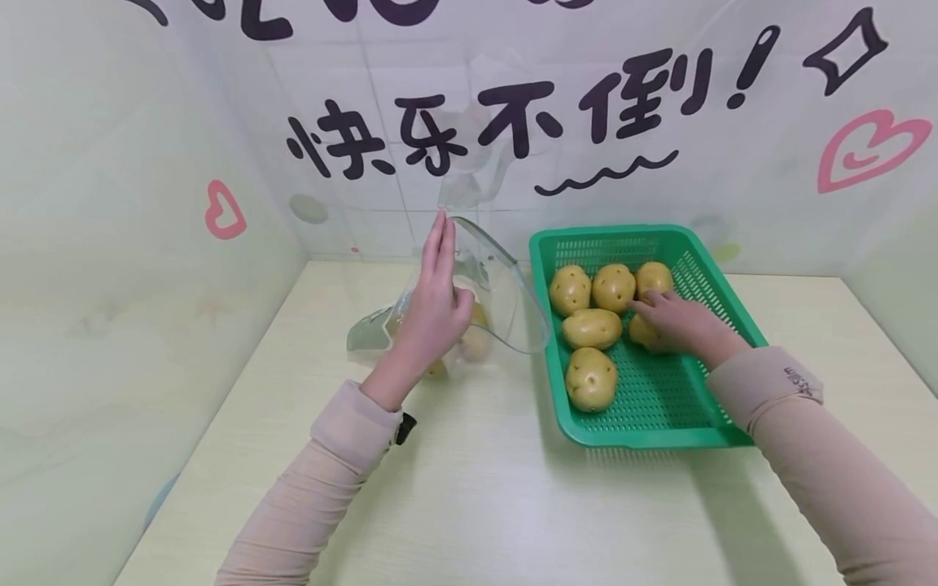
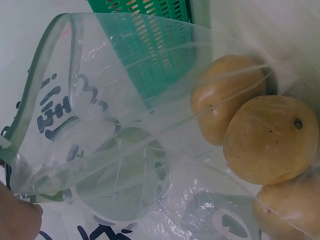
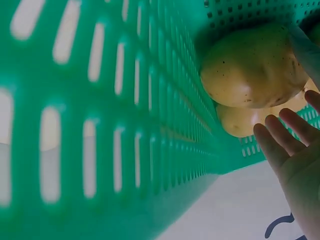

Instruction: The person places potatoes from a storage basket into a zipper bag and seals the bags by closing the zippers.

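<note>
My left hand (image 1: 432, 313) pinches the rim of a clear plastic bag (image 1: 513, 262), holding its mouth spread towards the basket. Inside the bag, several potatoes (image 2: 270, 140) lie at the bottom. To the right stands a green perforated basket (image 1: 659, 439) with more potatoes (image 1: 592, 379) in it. My right hand (image 1: 685, 321) reaches into the basket, its fingers extended over a potato (image 1: 643, 334) that it partly hides. In the right wrist view, the fingers of that hand (image 3: 300, 165) are spread beside a large potato (image 3: 250, 67).
The pale wooden table (image 1: 469, 488) carries the bag and basket. A white printed sheet (image 1: 352, 73) with dark characters hangs behind as a back wall. Another pale sheet (image 1: 110, 285) borders the left side.
</note>
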The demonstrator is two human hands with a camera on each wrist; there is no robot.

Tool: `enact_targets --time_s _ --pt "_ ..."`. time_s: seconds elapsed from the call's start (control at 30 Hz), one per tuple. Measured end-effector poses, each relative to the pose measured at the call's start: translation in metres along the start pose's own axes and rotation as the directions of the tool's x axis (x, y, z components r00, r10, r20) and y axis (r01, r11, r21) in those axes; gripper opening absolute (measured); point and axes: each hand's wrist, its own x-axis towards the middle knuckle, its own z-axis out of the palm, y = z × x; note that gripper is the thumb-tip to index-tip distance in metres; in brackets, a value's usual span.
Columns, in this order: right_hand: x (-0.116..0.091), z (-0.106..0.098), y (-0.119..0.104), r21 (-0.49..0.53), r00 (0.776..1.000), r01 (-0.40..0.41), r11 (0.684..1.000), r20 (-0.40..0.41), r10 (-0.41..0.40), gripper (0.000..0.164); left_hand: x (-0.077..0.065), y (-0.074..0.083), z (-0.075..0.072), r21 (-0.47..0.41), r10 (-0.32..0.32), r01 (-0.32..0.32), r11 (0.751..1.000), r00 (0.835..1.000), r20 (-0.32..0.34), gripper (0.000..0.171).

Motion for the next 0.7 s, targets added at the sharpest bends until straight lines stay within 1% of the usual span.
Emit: enact_targets --time_s 0.17,0.37,0.5,0.6,0.7 --pt "0.0013 0.0055 0.0018 -0.021 1.0 -0.01 1.0 -0.001 0.01 0.057 -0.0001 -0.0007 0.001 0.004 0.008 -0.008 1.0 1.0 -0.009 0.077" --pt "0.0026 0.0077 0.0006 0.023 0.998 -0.046 0.999 0.036 0.045 0.059 -0.001 -0.0004 0.0011 0.002 0.02 -0.02 1.0 1.0 -0.011 0.076" --pt "0.0026 0.0069 -0.0003 0.038 0.997 -0.052 0.998 0.051 0.05 0.06 -0.0012 -0.0002 0.0012 0.004 0.022 -0.022 1.0 1.0 -0.007 0.076" --pt "0.0022 0.0057 -0.0006 0.041 0.999 -0.036 0.999 0.034 0.035 0.059 -0.001 0.0002 0.0012 0.003 0.015 -0.015 1.0 1.0 -0.001 0.076" --pt "0.0015 0.0041 -0.0001 0.04 1.0 -0.003 0.999 -0.01 0.003 0.057 -0.001 0.0003 0.0011 -0.001 0.001 -0.001 1.0 1.0 0.005 0.077"
